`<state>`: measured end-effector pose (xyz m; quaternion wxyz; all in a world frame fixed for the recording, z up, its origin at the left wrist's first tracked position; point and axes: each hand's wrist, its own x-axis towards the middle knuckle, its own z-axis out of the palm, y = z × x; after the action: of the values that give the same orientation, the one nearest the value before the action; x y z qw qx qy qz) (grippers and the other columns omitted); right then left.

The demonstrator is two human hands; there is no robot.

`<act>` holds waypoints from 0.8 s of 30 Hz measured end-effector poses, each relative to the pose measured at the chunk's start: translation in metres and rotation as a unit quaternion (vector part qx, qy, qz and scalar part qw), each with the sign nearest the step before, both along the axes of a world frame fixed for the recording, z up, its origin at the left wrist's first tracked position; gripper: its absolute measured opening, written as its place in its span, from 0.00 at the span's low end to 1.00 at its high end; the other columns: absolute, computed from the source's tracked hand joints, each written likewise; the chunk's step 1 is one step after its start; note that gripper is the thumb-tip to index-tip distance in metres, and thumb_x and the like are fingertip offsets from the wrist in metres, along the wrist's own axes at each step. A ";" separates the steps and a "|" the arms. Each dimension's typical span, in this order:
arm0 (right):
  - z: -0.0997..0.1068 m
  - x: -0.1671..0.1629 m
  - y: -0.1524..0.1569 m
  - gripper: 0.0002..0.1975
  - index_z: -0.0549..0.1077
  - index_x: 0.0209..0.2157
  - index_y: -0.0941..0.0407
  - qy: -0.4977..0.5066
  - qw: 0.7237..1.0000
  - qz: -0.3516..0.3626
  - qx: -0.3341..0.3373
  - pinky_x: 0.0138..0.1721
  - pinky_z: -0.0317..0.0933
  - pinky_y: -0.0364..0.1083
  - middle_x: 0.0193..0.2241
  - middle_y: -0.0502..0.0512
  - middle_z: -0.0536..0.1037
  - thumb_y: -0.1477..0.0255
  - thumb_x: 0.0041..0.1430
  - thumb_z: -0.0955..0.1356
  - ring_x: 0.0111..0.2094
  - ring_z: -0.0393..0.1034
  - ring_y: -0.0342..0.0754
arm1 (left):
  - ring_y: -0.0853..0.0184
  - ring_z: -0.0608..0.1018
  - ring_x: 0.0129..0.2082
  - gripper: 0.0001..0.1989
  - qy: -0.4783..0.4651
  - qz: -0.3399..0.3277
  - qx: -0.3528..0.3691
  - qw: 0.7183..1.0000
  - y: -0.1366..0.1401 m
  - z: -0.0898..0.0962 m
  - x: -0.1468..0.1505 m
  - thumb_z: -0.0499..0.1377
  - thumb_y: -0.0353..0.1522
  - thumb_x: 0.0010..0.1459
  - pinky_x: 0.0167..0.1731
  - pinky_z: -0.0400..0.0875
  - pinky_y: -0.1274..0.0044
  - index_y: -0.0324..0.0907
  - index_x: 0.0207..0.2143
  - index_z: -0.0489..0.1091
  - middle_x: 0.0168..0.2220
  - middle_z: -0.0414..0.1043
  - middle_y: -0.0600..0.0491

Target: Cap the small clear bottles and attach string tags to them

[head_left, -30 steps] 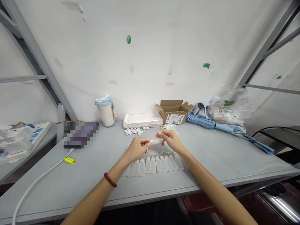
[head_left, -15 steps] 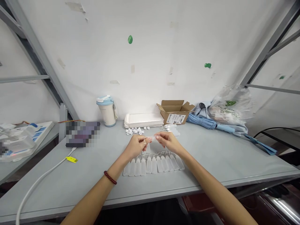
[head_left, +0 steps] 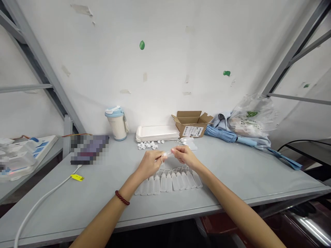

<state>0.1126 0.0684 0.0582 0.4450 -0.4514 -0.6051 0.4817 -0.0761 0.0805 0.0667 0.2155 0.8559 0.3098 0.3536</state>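
My left hand (head_left: 151, 162) pinches a small white cap (head_left: 164, 155) with a thin white cord loop hanging from it. Closed on the other end, my right hand (head_left: 184, 155) grips a small translucent plastic tube (head_left: 169, 153) that meets the cap between my fingertips. Whether the two are fully joined is too small to tell. Below my hands, a row of translucent flat plastic tubes (head_left: 169, 182) with white cord loops lies on the grey table (head_left: 108, 179). Beyond my hands sit several loose white caps (head_left: 148, 145).
White trays (head_left: 157, 132) lie stacked at the wall, beside an open cardboard box (head_left: 192, 124). A tumbler (head_left: 117, 125) stands left of them. A folded blue umbrella (head_left: 224, 133) and a plastic bag (head_left: 253, 120) lie right. A white cable (head_left: 43, 194) crosses the left side.
My fingers have shifted on the small piece, and the white cap and tube now show more between my hands. The view has moved slightly; the row of tubes stays put.
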 end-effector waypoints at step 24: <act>-0.007 0.077 0.034 0.23 0.69 0.26 0.59 -0.084 0.935 -0.333 0.087 0.20 0.52 0.42 0.18 0.50 0.66 0.51 0.48 0.65 0.19 0.57 0.42 | 0.60 0.76 0.39 0.11 0.111 0.317 0.026 0.941 0.067 -0.023 -0.061 0.51 0.28 0.53 0.43 0.68 0.70 0.39 0.34 0.73 0.36 0.75 0.46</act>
<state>0.1894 0.1027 0.0517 0.5648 -0.6257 -0.4948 0.2113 -0.1372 0.1471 0.0440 0.0338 0.7524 0.5777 0.3147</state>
